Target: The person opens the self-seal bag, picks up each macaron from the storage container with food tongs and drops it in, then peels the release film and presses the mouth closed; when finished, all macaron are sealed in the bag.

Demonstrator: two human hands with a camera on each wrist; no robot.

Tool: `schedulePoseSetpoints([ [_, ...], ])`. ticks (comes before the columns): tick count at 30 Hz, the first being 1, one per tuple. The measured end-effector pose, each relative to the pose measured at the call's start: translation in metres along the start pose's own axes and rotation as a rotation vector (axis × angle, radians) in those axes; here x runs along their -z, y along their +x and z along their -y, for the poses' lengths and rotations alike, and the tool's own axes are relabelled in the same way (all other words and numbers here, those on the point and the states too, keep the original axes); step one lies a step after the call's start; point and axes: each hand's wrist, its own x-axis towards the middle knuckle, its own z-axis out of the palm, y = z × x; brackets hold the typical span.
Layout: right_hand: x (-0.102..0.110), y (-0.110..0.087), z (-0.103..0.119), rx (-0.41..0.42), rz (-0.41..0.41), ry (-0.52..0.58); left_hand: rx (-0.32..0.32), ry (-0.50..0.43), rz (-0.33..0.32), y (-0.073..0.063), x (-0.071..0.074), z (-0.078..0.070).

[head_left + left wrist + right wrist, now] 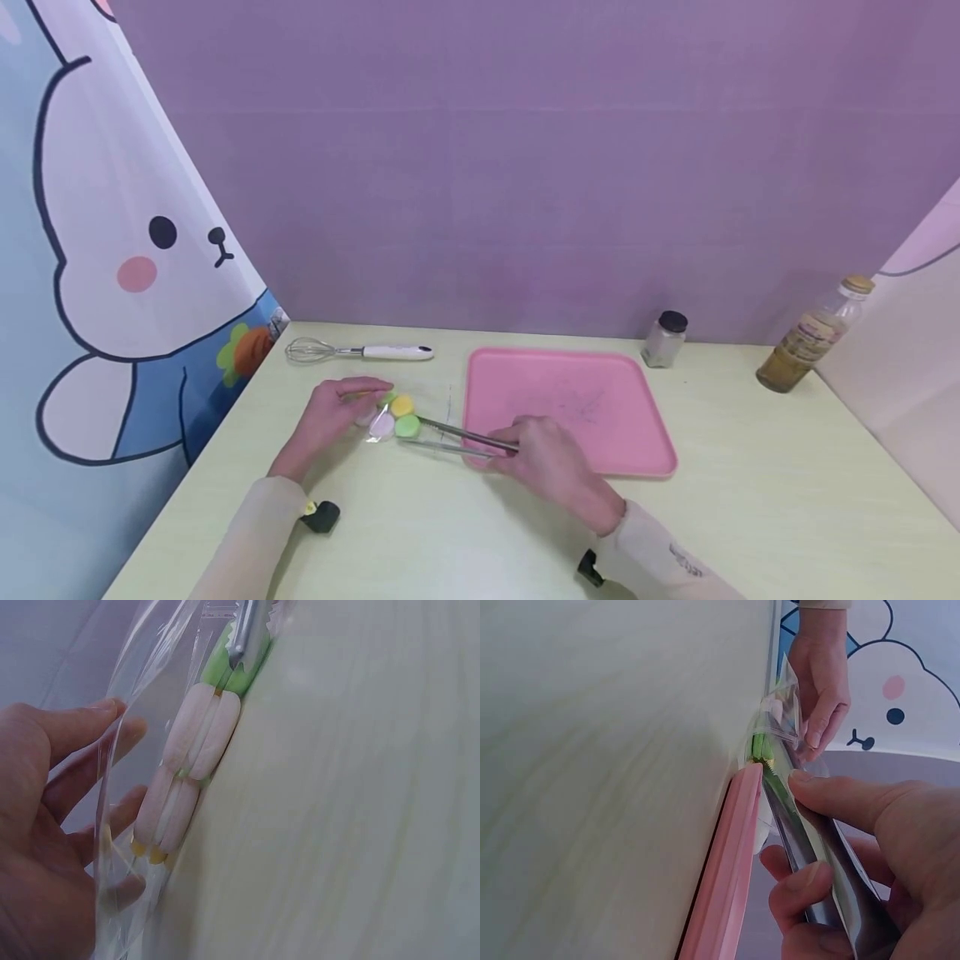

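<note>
Several macarons lie in a clear plastic bag (139, 641) on the table, left of the pink tray. Green (407, 427), yellow (402, 406) and pale lilac (382, 425) ones show in the head view. My left hand (326, 417) pinches the bag's film at its left side, thumb above and fingers behind the plastic. Metal tongs (465, 434) are gripped in my right hand (546, 458), which is over the tray's front left corner. In the left wrist view a toothed tong tip (238, 656) overlaps a green macaron (217, 664), with pale pink macarons (190, 727) below it.
The pink tray (630, 454) lies flat at the middle of the table. Behind the bag rests a whisk (396, 352) with a white handle. A black-lidded glass jar (664, 342) stands at the back, and a corked bottle (802, 350) stands far right.
</note>
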Motion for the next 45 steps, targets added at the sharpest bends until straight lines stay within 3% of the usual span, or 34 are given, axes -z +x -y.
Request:
schedulePoseSetpoints([
  [12,0.008,-0.011,-0.003,-0.005,-0.032,-0.102,-0.009,0.023,-0.006,0.000,0.000,-0.001],
  [20,0.023,-0.029,-0.003,-0.006,-0.078,-0.205,0.020,0.020,-0.005,0.000,0.000,0.000],
  [25,0.034,-0.044,-0.012,-0.036,-0.126,-0.218,0.025,0.033,-0.001,0.000,0.000,-0.001],
  [35,0.056,-0.076,-0.032,-0.189,-0.161,-0.182,0.047,0.035,0.004,-0.001,0.001,-0.001],
  [45,0.081,-0.104,-0.063,-0.143,-0.258,-0.230,0.041,0.000,0.002,-0.001,0.000,-0.001],
])
